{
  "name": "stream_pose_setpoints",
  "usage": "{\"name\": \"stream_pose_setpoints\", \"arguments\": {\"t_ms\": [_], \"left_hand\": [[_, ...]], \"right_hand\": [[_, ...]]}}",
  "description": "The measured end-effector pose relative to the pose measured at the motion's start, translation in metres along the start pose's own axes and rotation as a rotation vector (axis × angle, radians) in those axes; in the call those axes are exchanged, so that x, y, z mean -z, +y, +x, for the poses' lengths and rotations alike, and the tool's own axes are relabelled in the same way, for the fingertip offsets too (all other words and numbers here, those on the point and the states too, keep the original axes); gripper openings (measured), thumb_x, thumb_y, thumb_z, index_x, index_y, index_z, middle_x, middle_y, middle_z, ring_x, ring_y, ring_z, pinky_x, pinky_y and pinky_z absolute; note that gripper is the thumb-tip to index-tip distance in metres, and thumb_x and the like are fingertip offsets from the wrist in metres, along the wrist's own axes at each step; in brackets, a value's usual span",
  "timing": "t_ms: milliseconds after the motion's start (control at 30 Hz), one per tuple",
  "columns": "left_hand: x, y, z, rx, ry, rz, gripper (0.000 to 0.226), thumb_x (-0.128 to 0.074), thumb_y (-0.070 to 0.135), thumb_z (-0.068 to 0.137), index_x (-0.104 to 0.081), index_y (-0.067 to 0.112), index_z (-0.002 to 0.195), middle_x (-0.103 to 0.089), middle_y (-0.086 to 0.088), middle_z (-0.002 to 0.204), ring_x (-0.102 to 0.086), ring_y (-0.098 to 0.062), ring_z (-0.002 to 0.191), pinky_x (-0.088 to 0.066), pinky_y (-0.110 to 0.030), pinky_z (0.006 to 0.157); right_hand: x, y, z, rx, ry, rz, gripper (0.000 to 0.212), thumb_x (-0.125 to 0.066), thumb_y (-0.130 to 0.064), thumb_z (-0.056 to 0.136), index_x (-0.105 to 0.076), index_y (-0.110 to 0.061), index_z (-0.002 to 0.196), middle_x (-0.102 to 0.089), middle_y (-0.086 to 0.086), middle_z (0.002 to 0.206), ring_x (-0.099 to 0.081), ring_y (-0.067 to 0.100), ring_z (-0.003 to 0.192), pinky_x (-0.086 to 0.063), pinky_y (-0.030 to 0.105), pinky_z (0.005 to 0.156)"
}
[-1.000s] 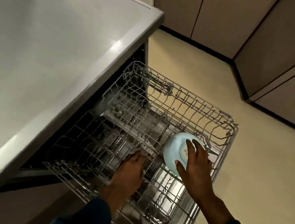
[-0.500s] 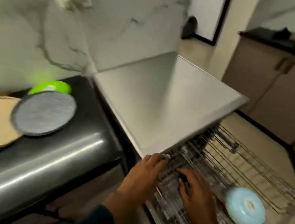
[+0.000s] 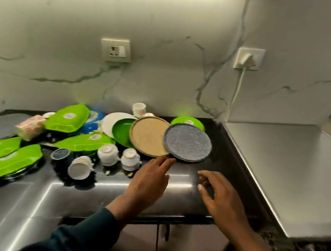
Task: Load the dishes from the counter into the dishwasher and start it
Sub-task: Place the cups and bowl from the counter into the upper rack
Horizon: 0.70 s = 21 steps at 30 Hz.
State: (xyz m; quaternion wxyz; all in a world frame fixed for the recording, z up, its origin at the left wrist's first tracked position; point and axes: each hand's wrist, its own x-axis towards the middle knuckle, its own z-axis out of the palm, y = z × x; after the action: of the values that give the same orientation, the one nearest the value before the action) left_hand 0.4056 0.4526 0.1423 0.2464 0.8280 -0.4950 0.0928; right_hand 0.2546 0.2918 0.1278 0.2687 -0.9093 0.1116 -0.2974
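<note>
Head view: dark counter (image 3: 183, 192) crowded with dishes. At 12 o'clock of left hand (image 3: 149, 183): tan plate (image 3: 148, 135), overlapped at 3 o'clock by grey speckled plate (image 3: 187, 142). At 9 o'clock: three upturned white cups (image 3: 108, 153), green lids (image 3: 67, 117). Right hand (image 3: 220, 196) at 3 o'clock. Both hands relaxed, fingers extended, grasping nothing. Contents of containers: cannot tell.

Piled at back of dark bench (image 3: 183, 192): grey speckled plate (image 3: 187, 142) overlapping tan plate (image 3: 147, 136), green plates (image 3: 122, 131), upturned white cups (image 3: 108, 153).
</note>
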Motion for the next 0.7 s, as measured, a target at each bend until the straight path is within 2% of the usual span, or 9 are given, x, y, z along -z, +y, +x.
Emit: {"name": "stream_pose_setpoints", "arguments": {"t_ms": [133, 200, 267, 400, 600, 700], "left_hand": [[0.018, -0.051, -0.022, 0.105, 0.035, -0.014, 0.050, -0.058, 0.013, 0.083, -0.050, 0.016, 0.132, -0.056, -0.006, 0.122, -0.055, -0.028, 0.107, -0.048, -0.039, 0.085], [0.024, -0.074, -0.028, 0.177, 0.068, -0.003, 0.047, -0.060, 0.011, 0.080, -0.053, 0.014, 0.127, -0.058, -0.007, 0.115, -0.058, -0.029, 0.099, -0.049, -0.039, 0.080], [0.028, -0.094, -0.033, 0.255, 0.093, 0.027, 0.045, -0.060, 0.011, 0.078, -0.055, 0.013, 0.123, -0.058, -0.007, 0.111, -0.059, -0.030, 0.094, -0.049, -0.039, 0.076], [0.036, -0.127, -0.033, 0.361, 0.109, 0.080, 0.043, -0.064, 0.011, 0.078, -0.057, 0.014, 0.120, -0.059, -0.008, 0.111, -0.059, -0.032, 0.096, -0.050, -0.042, 0.076], [0.039, -0.170, -0.030, 0.523, 0.083, 0.158, 0.047, -0.066, 0.013, 0.077, -0.057, 0.016, 0.122, -0.058, -0.006, 0.112, -0.057, -0.031, 0.099, -0.048, -0.041, 0.078], [0.038, -0.186, -0.031, 0.592, 0.100, 0.161, 0.043, -0.064, 0.016, 0.078, -0.058, 0.018, 0.120, -0.058, -0.005, 0.109, -0.057, -0.030, 0.098, -0.048, -0.042, 0.080]], "right_hand": [[-0.044, -0.028, 0.031, 0.078, -0.098, 0.023, 0.037, -0.065, -0.030, 0.084, -0.055, -0.031, 0.119, -0.057, -0.014, 0.104, -0.057, 0.004, 0.090, -0.053, 0.031, 0.077], [-0.065, -0.036, 0.048, 0.104, -0.157, -0.009, 0.040, -0.064, -0.034, 0.083, -0.055, -0.028, 0.122, -0.058, -0.010, 0.107, -0.058, 0.007, 0.091, -0.053, 0.033, 0.077], [-0.085, -0.043, 0.067, 0.124, -0.210, -0.050, 0.046, -0.067, -0.034, 0.082, -0.055, -0.020, 0.124, -0.058, -0.003, 0.111, -0.060, 0.016, 0.095, -0.052, 0.035, 0.079], [-0.128, -0.053, 0.105, 0.169, -0.282, -0.099, 0.057, -0.071, -0.032, 0.079, -0.051, -0.013, 0.129, -0.056, 0.008, 0.118, -0.058, 0.028, 0.103, -0.048, 0.037, 0.084], [-0.200, -0.056, 0.146, 0.137, -0.421, -0.182, 0.081, -0.068, -0.047, 0.080, -0.029, -0.019, 0.146, -0.035, 0.007, 0.142, -0.041, 0.028, 0.122, -0.038, 0.035, 0.099], [-0.225, -0.051, 0.151, 0.131, -0.504, -0.222, 0.086, -0.067, -0.047, 0.081, -0.021, -0.021, 0.149, -0.029, 0.008, 0.146, -0.038, 0.029, 0.126, -0.036, 0.036, 0.103]]}}
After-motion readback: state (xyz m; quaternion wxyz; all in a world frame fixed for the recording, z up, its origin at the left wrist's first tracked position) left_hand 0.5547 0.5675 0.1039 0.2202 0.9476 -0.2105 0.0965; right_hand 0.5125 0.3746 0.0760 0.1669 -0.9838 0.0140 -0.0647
